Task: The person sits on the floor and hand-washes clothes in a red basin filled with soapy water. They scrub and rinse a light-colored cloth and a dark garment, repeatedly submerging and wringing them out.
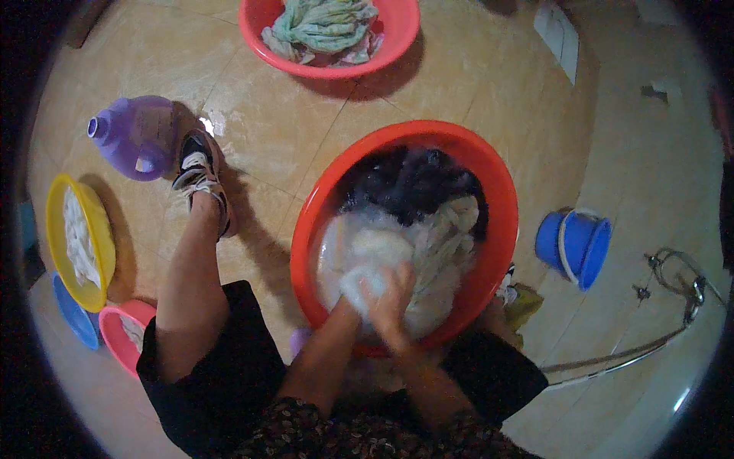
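Observation:
Between my legs a large red plastic basin point(504, 172) holds soapy water and wet clothes. Both my hands are down in its near part, close together over white sudsy cloth point(381, 244). My right hand point(393, 292) lies on the foam with its fingers bent, blurred; whether they grip the cloth is not clear. My left hand point(358, 292) is largely covered by white foam. To the right of my hands lies a light greenish-beige cloth point(441, 258), and dark fabric point(413, 178) fills the far side of the basin.
A pink basin point(330, 72) of clothes stands ahead. At left are a purple plastic jug point(137, 137), a yellow basin point(106, 241) with white cloth, a blue basin point(74, 315) and a small pink basin point(114, 327). A blue bucket point(550, 241) and a shower hose point(619, 364) are at right.

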### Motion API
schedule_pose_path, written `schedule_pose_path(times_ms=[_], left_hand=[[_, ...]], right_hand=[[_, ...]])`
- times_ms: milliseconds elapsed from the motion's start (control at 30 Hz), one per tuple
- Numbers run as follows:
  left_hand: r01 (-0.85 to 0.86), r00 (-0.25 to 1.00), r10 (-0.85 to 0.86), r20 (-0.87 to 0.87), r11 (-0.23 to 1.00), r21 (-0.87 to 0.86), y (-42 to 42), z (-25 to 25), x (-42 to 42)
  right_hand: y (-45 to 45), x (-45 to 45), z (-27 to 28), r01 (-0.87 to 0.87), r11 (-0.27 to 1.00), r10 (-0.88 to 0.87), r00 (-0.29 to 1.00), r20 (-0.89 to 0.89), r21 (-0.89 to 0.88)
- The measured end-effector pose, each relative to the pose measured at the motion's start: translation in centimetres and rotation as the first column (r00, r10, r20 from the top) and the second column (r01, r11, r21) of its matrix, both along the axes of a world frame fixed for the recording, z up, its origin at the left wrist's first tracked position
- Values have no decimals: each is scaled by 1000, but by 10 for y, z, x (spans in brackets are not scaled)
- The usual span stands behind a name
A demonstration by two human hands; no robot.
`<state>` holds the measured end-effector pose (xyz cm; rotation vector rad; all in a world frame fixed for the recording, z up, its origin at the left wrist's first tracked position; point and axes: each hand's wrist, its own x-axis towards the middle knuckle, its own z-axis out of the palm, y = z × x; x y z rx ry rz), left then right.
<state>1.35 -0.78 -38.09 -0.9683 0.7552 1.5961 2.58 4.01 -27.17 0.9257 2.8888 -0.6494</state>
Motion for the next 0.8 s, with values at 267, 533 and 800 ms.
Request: schedule_pose_path(times_ms=[267, 533, 800], left_hand=[[-172, 975, 172, 141, 985, -13, 13, -17, -3], [-69, 994, 60, 95, 994, 90, 12, 7, -25], [-219, 306, -530, -791, 769, -600, 16, 92, -116]], right_hand=[[57, 5, -42, 58, 991, -49, 996, 71, -118], [48, -45, -20, 65, 996, -75, 984, 164, 64], [148, -43, -11, 479, 870, -476, 878, -57, 112]])
